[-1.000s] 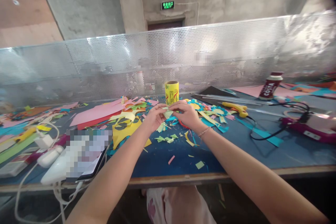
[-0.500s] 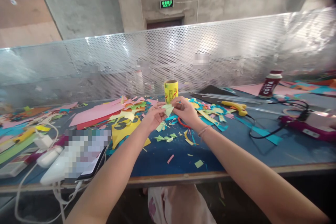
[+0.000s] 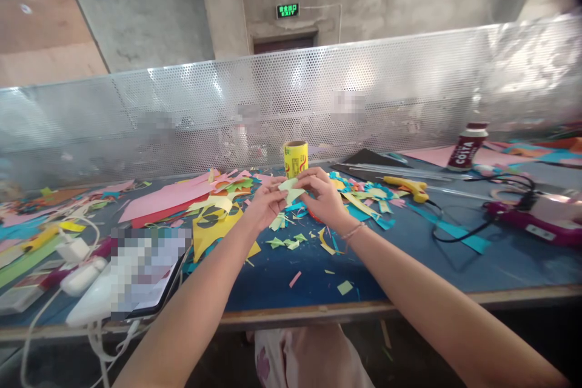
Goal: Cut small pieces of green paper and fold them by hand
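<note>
A small piece of light green paper (image 3: 291, 191), which looks folded, is held up over the table between my two hands. My left hand (image 3: 269, 203) pinches its left side between thumb and fingers. On the right side, my right hand (image 3: 322, 195) grips it with bent fingers. Just behind the hands stands a yellow tape roll (image 3: 296, 157) on end. Below them lie several small green folded paper pieces (image 3: 287, 242). A red-handled item (image 3: 314, 213) is partly hidden under my right hand.
Pink paper sheets (image 3: 168, 195) and yellow cut paper (image 3: 211, 233) lie left, near a phone (image 3: 159, 279) with white cables. To the right are a yellow glue gun (image 3: 407, 187), a purple power strip (image 3: 530, 224) and a dark red bottle (image 3: 468, 147). A perforated metal screen (image 3: 182, 115) stands behind.
The light green paper has turned slightly between my fingers and shows a wider face. My right fingers have shifted a little on it; both hands stay in about the same place.
</note>
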`<state>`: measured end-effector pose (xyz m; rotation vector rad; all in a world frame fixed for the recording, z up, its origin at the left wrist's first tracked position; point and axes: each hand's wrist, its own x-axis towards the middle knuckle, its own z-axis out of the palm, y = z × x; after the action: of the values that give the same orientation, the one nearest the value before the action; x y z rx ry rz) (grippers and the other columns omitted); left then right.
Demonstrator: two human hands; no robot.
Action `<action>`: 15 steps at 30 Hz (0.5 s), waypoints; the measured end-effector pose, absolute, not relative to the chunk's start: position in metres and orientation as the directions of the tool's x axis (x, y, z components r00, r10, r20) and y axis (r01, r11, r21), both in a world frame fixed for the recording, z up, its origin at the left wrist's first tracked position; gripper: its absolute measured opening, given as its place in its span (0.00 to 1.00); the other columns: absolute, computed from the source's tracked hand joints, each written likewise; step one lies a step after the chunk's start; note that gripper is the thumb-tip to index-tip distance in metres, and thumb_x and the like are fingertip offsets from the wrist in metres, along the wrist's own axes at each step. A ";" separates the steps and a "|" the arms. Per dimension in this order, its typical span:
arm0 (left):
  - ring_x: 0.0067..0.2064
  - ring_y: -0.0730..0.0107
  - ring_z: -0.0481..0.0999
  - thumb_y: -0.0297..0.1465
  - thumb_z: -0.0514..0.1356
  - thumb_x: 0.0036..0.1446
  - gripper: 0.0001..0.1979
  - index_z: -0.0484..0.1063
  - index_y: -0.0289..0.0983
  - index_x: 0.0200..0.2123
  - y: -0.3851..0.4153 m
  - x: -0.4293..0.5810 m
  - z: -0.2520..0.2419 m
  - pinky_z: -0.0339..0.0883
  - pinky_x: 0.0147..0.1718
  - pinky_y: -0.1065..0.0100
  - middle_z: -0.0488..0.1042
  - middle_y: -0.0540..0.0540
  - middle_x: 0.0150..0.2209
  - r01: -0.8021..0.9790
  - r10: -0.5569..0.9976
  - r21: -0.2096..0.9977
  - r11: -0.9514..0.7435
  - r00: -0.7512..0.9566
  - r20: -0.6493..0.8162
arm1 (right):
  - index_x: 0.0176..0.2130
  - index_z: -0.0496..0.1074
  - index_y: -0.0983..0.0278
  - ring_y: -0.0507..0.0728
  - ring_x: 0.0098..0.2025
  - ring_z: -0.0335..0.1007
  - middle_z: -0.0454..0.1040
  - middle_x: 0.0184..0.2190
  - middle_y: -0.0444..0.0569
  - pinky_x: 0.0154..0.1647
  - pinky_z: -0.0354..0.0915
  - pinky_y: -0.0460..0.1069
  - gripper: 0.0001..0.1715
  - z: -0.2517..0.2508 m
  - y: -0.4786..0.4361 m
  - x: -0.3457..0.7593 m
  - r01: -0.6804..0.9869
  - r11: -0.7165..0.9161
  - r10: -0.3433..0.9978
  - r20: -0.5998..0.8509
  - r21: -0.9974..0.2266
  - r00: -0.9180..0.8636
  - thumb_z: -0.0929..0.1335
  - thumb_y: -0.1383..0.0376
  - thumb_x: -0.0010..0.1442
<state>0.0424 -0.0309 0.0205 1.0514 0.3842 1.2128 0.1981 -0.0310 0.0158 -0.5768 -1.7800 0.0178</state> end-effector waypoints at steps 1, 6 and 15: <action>0.25 0.81 0.71 0.19 0.64 0.40 0.17 0.67 0.34 0.36 -0.031 0.042 0.021 0.65 0.23 0.79 0.72 0.52 0.26 -0.568 0.896 0.822 -0.025 0.352 0.271 | 0.32 0.70 0.61 0.55 0.41 0.65 0.66 0.37 0.49 0.39 0.67 0.52 0.09 0.016 -0.032 0.198 0.388 0.878 0.369 0.914 -0.282 -0.170 0.66 0.74 0.51; 0.24 0.81 0.70 0.21 0.65 0.38 0.18 0.67 0.35 0.36 -0.031 0.043 0.020 0.66 0.24 0.78 0.72 0.53 0.26 -0.541 0.900 0.840 -0.032 0.349 0.260 | 0.31 0.69 0.61 0.55 0.39 0.65 0.67 0.35 0.48 0.41 0.66 0.53 0.09 0.017 -0.035 0.199 0.464 0.866 0.298 0.938 -0.188 -0.176 0.66 0.75 0.50; 0.25 0.81 0.71 0.21 0.65 0.38 0.18 0.68 0.35 0.36 -0.031 0.043 0.019 0.65 0.25 0.77 0.72 0.52 0.28 -0.544 0.882 0.838 -0.041 0.375 0.286 | 0.28 0.69 0.61 0.54 0.36 0.66 0.66 0.32 0.47 0.36 0.67 0.51 0.09 0.018 -0.036 0.196 0.434 0.866 0.332 0.935 -0.249 -0.127 0.66 0.76 0.48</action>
<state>0.0426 -0.0306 0.0190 1.0988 0.3909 1.1977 0.1963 -0.0359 0.0181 -0.5902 -1.7306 -0.0964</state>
